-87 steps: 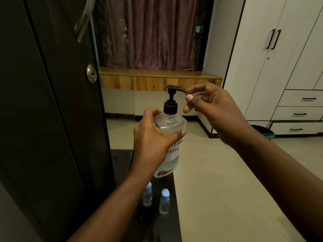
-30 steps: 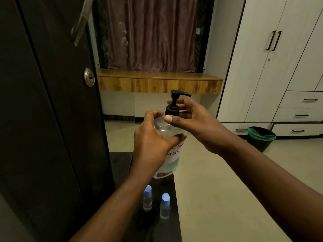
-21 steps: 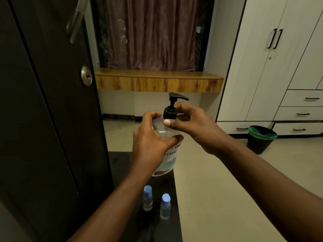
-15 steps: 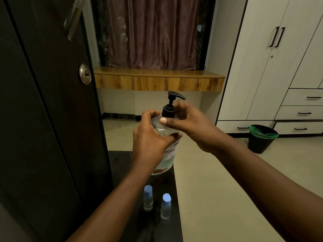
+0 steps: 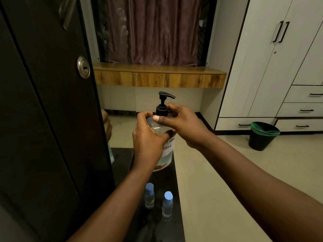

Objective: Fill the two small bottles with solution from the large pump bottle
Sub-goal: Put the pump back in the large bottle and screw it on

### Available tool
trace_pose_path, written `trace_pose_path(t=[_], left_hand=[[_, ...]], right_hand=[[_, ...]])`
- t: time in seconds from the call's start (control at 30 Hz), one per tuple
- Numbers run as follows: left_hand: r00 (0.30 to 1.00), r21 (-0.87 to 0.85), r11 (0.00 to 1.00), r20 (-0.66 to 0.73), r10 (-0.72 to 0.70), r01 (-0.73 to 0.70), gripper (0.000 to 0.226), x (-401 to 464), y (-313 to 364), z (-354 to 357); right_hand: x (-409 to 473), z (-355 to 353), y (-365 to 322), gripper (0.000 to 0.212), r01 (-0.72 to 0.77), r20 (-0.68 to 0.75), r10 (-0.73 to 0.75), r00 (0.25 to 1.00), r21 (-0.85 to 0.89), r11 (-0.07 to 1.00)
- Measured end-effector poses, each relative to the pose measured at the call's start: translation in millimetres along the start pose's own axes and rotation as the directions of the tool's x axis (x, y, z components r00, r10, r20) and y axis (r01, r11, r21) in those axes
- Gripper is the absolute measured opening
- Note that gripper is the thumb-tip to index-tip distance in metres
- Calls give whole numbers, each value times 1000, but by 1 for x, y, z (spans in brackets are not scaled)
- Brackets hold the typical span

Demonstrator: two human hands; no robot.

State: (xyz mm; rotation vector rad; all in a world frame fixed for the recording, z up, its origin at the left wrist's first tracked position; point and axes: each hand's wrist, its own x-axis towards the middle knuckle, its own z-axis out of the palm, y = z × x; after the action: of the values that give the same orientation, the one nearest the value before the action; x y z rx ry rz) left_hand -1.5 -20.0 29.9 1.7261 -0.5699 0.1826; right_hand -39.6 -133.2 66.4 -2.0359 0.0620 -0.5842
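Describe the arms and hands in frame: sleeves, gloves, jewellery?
Both forearms are bare up to the frame edge, with no sleeves visible. The left hand and right hand wear no gloves; no rings, watch or bands show. A pale, unpainted thumbnail shows on the right hand.

A dark glossy tabletop (image 5: pixel 167 179) carries three things — the large pump bottle (image 5: pixel 167 151) at its far end and two blue-capped small bottles (image 5: pixel 149 195) (image 5: pixel 167 203) side by side nearer.
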Motion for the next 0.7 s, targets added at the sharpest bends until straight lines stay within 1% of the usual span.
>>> trace_pose_path(t=[0.1, 0.2, 0.27, 0.37, 0.7], left_hand=[[1000, 8, 1000, -13, 2, -2, 68, 1, -1, -2], [1000, -4, 1000, -4, -23, 23, 70, 1, 0, -4], [999, -20, 999, -1, -49, 49, 72, 0, 0, -4], [998, -24, 998, 12, -55, 56, 71, -1, 0, -3], [1000, 18, 1000, -1, -22, 22, 71, -3, -1, -2]], right_hand=[[-1, 3, 4, 33, 14, -21, -14, 1000, 13, 1000], [0, -5, 2, 44, -43, 77, 34, 996, 122, 992], [1, -9, 0, 44, -57, 113, 39, 993, 164, 985], [0, -7, 1, 36, -36, 50, 28, 998, 172, 985], [-1, 0, 3, 38, -22, -77, 33, 996, 138, 990]])
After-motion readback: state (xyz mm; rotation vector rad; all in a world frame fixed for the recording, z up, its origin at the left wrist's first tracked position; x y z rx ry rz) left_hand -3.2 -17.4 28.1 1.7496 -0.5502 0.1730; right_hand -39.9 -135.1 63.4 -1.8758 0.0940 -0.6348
